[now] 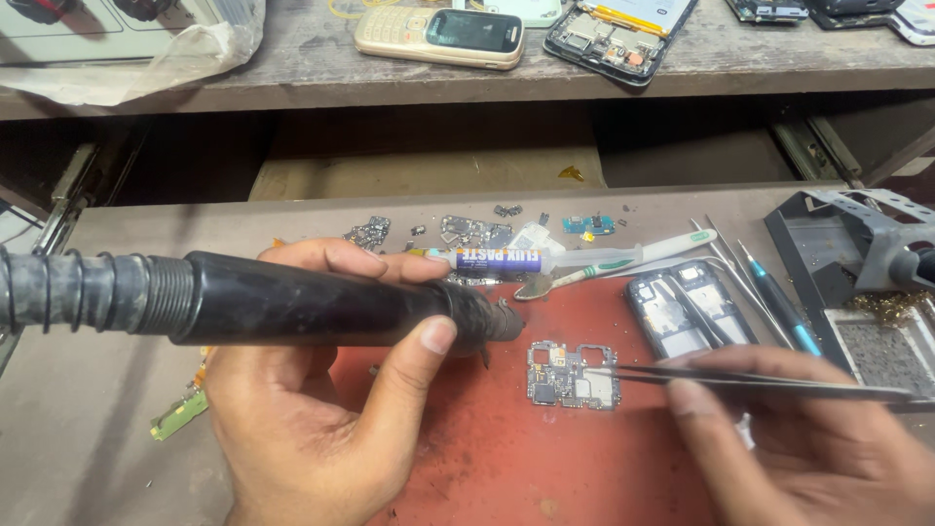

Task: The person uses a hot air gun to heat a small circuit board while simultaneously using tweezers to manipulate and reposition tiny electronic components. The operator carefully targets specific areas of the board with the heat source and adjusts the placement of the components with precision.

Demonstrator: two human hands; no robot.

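My left hand [321, 409] is clenched around the thick black handle of a hot-air tool [292, 302], whose ribbed hose runs off the left edge; its nozzle tip is half lost behind my thumb. My right hand [808, 438] pinches slim black metal tweezers [760, 382], tips touching the small green-and-silver circuit board [573, 375] lying on the red work mat [506, 458]. My right wrist is cut off by the frame. Just beyond the board lie a flux syringe [497, 259] and a white-and-green toothbrush [623, 259], its bristles blurred.
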